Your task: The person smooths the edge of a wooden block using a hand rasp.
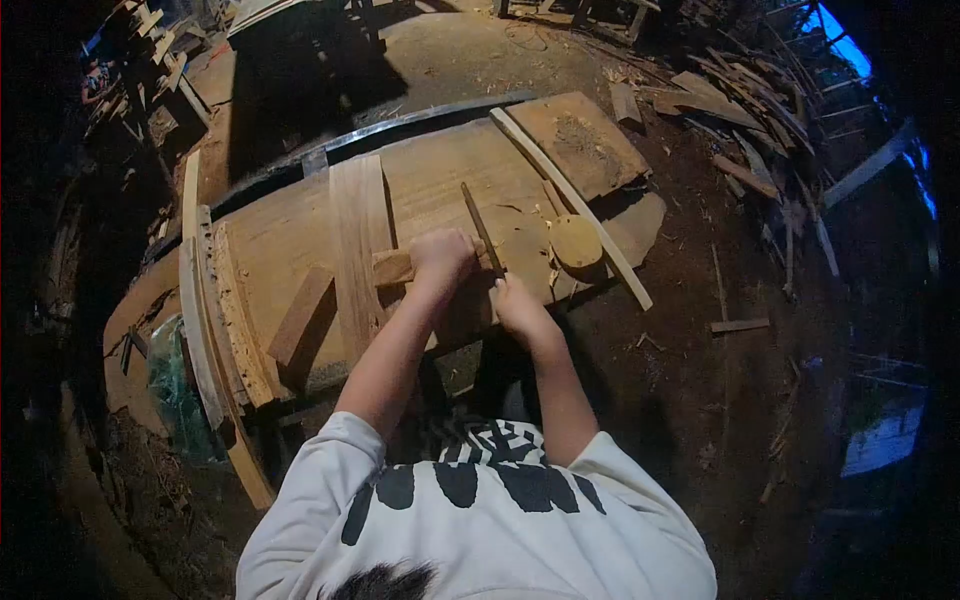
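Observation:
My left hand (443,258) is closed over a short wooden block (392,268), pressing it on the workbench. Close beside it, my right hand (524,310) grips the near end of a long, narrow file (473,207). The file points away from me, past the right end of the block, and seems to touch it there. My fingers hide the exact contact and the handle. To the right lies a mallet with a round, pale wooden head (576,241). Left of the block, a wide plank (354,230) lies across the bench, with a thick wooden block (302,315) beside it.
The workbench (440,170) has a dark metal strip (430,122) along its far edge. A long thin strip of wood (570,200) overhangs its right side. Several boards (205,300) line the left end. Scrap wood (740,105) is piled at the far right, and shavings litter the ground.

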The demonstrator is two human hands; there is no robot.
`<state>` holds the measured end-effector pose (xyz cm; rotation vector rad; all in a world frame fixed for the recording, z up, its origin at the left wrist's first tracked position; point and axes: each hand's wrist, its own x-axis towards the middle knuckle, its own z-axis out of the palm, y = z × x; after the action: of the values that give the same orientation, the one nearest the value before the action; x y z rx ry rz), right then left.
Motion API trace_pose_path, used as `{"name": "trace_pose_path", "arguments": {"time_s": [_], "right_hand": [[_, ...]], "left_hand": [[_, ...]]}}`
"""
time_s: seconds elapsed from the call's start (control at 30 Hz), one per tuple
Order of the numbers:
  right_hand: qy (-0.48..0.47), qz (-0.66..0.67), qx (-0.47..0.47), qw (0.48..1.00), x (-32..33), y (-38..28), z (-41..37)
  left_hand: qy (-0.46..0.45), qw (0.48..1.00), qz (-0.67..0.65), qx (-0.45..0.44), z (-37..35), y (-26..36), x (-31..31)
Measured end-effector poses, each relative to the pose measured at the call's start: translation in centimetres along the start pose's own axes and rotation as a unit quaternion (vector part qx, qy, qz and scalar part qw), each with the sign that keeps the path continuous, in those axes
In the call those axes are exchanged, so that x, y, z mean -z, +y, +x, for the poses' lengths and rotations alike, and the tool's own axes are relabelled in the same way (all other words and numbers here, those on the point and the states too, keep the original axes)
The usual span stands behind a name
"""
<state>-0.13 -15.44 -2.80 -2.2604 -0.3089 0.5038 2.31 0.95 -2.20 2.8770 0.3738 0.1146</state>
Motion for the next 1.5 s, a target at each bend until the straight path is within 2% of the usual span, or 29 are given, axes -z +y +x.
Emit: {"name": "trace_pose_path", "arguments": {"time_s": [0.1, 0.13, 0.2, 0.3, 0.4, 0.53, 0.6, 0.67, 0.73, 0.77, 0.9, 1.0, 1.03, 1.1, 1.2, 1.3, 1.33, 1.43, 1.5], "right_hand": [[-0.004, 0.029, 0.0, 1.0, 0.4, 0.9, -3.5], [0.002, 0.035, -0.004, 0.999, 0.2, 2.1, -5.7], [-0.032, 0.021, -0.086, 0.996, 1.6, 1.5, -9.9], [-0.026, -0.005, -0.086, 0.996, 2.6, 1.2, -13.0], [-0.011, 0.0, -0.068, 0.998, 2.3, 1.1, -11.6], [0.003, -0.016, -0.021, 1.0, 0.9, 1.1, -5.6], [0.009, -0.024, 0.004, 1.0, 0.3, 1.0, -2.4], [0.009, -0.005, 0.025, 1.0, 0.2, 0.7, -1.1], [0.002, -0.011, 0.006, 1.0, 0.4, -0.1, -1.2], [0.0, -0.01, 0.004, 1.0, 0.3, 0.0, -2.0], [0.043, -0.028, -0.037, 0.998, -0.3, 2.4, -7.8], [0.016, -0.01, -0.078, 0.997, 0.2, 2.4, -10.8], [0.015, -0.01, -0.079, 0.997, 0.1, 2.4, -10.6], [0.02, -0.006, -0.031, 0.999, -0.1, 2.2, -9.1], [0.03, -0.009, 0.007, 0.999, 0.1, 1.0, -4.6], [0.015, -0.025, 0.03, 0.999, -0.1, 0.5, -0.4], [-0.024, 0.016, 0.016, 0.999, 0.9, -0.8, -0.7], [-0.004, 0.012, 0.014, 1.0, 0.6, 0.1, -2.3], [0.003, 0.011, -0.008, 1.0, 1.3, 0.2, -6.0]], "left_hand": [[-0.027, 0.998, -0.026, 0.05, 0.0, 0.6, 1.3], [-0.028, 0.998, -0.026, 0.052, 0.1, 0.5, 1.0], [-0.038, 0.997, -0.016, 0.065, 0.6, 0.3, 0.4], [-0.076, 0.996, 0.002, 0.05, 0.0, 0.9, 2.7], [-0.082, 0.994, -0.007, 0.074, 0.4, 0.9, 2.8], [-0.077, 0.994, 0.019, 0.078, 0.9, 0.7, 1.5], [-0.058, 0.998, 0.012, 0.037, 0.6, 0.7, 1.8], [-0.069, 0.997, 0.013, 0.04, 0.4, 0.7, 2.0], [-0.079, 0.996, 0.013, 0.044, 0.7, 0.4, 1.3], [-0.056, 0.997, -0.002, 0.047, 0.9, 0.1, 0.5], [-0.03, 0.997, -0.025, 0.068, 1.5, -0.3, -0.5], [-0.017, 0.998, -0.022, 0.054, 1.3, -0.3, -0.3], [-0.019, 0.998, -0.021, 0.054, 1.5, -0.8, -0.9], [-0.026, 0.997, 0.047, -0.056, 2.1, -1.9, -2.3], [-0.04, 0.994, 0.072, -0.071, 1.8, -1.4, -1.4], [-0.04, 0.994, 0.068, -0.071, 1.4, -0.9, -0.4], [-0.039, 0.994, 0.069, -0.072, 1.3, -0.9, -0.3], [-0.026, 0.993, 0.072, -0.087, 1.3, -0.8, 0.0], [-0.105, 0.992, 0.076, -0.011, 1.8, -0.4, 0.5]]}}
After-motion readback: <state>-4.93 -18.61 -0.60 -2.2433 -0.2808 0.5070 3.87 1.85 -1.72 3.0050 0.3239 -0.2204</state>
